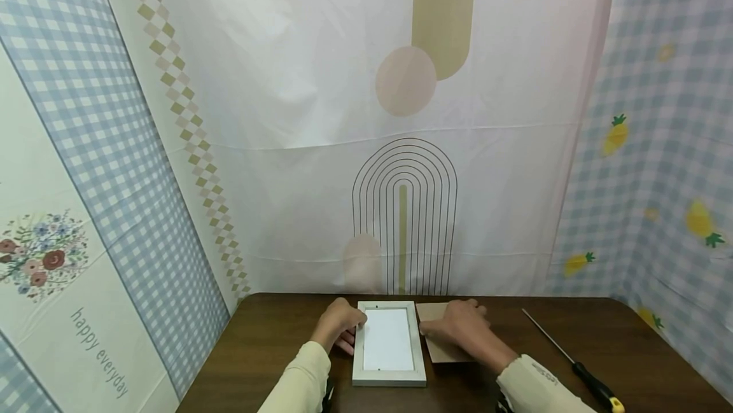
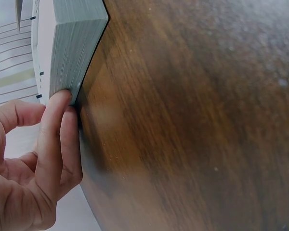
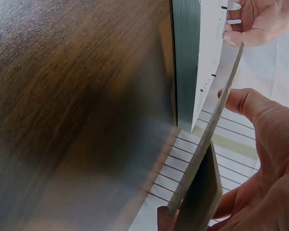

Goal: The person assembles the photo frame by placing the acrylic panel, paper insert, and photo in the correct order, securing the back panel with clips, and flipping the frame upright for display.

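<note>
A white picture frame (image 1: 388,375) lies face down on the dark wooden table, its opening showing a plain white sheet (image 1: 388,340). My left hand (image 1: 339,324) pinches the frame's left side, thumb over the top edge and fingertips against the outer side (image 2: 74,53). Just right of the frame, my right hand (image 1: 464,324) grips a brown backing board (image 1: 449,354). In the right wrist view the board (image 3: 207,139) is seen edge-on, raised off the table and tilted, with the thumb on one face. A dark flap (image 3: 202,190) stands out from the board near the fingers.
A long screwdriver (image 1: 590,378) with a black and yellow handle lies on the table (image 1: 275,336) at the right. Small dark tabs (image 2: 38,96) stick up along the frame's inner edge. Patterned cloth (image 1: 298,209) hangs behind the table and along both sides.
</note>
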A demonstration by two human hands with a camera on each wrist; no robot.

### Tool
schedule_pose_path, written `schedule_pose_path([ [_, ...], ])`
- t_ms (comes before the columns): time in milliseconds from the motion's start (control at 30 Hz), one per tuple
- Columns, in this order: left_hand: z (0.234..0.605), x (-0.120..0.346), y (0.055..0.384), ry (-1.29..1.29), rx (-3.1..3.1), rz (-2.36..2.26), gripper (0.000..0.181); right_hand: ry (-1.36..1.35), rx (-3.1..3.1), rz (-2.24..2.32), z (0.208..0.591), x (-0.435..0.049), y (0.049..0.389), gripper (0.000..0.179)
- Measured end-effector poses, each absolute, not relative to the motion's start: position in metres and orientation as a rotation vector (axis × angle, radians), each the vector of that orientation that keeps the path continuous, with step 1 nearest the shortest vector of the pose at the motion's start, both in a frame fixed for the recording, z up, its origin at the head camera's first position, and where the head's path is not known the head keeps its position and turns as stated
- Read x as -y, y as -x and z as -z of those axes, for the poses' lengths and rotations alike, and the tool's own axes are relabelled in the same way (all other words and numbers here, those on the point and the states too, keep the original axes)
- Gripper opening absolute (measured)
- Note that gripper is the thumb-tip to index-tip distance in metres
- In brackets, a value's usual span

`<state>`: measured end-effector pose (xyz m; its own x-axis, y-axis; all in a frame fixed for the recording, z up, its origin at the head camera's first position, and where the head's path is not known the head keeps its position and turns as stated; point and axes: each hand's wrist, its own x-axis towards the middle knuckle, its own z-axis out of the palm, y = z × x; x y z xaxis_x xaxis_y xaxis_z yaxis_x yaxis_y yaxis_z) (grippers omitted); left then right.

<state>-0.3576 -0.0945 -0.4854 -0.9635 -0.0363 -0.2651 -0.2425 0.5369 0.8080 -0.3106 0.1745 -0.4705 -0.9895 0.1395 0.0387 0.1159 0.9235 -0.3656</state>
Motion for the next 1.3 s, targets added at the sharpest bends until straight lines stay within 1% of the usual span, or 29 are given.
schedule_pose_path([
  [433,0.484,0.095,0.356,0.253,-2.541,-1.411,0.009,0.181,2.981,-0.56,0.473,-0.162,0.308,0.063],
  [500,0.491,0.098,0.364,0.234,-2.531,-1.415,0.011,0.179,2.987,-0.557,0.473,-0.159,0.308,0.068],
  [600,0.492,0.098,0.364,0.226,-2.53,-1.415,0.012,0.186,2.996,-0.551,0.474,-0.154,0.308,0.075],
  [700,0.491,0.098,0.363,0.227,-2.528,-1.41,0.012,0.198,3.003,-0.546,0.475,-0.151,0.308,0.078],
  [733,0.485,0.096,0.357,0.25,-2.529,-1.412,0.011,0.202,3.005,-0.547,0.475,-0.15,0.308,0.077],
  [800,0.483,0.096,0.355,0.247,-2.534,-1.409,0.011,0.207,3.01,-0.553,0.475,-0.147,0.308,0.077],
  [1133,0.484,0.097,0.354,0.215,-2.534,-1.421,0.012,0.212,3.008,-0.597,0.473,-0.136,0.309,0.071],
  [1300,0.484,0.098,0.353,0.198,-2.524,-1.438,0.014,0.211,3.019,-0.601,0.474,-0.131,0.308,0.075],
])
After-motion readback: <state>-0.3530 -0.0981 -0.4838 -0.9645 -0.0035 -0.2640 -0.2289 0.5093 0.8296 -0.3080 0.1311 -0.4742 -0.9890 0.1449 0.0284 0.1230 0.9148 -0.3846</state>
